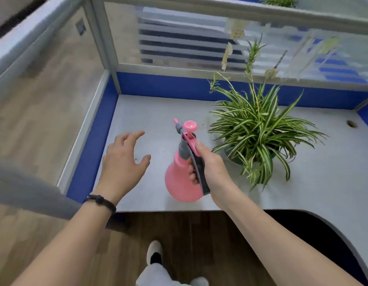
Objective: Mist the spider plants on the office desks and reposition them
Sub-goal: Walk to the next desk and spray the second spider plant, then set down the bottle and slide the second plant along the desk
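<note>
A pink spray bottle [180,178] with a grey neck and pink pump cap is held upright over the grey desk [150,112], its nozzle pointing away and left. My right hand [210,168] is shut on its grey handle, thumb on the pink trigger lever. A spider plant [255,129] with striped green and white leaves stands in a dark pot just right of the bottle; long stems rise from it. My left hand [123,164] hovers over the desk left of the bottle, fingers spread, holding nothing. A second spider plant [280,1] shows beyond the partition top.
Blue and glass cubicle partitions [179,83] wall the desk at the back and left. Sticky notes [236,32] hang on the glass. A cable hole [351,123] sits at the far right of the desk. The desk's front edge curves away at right; wood floor lies below.
</note>
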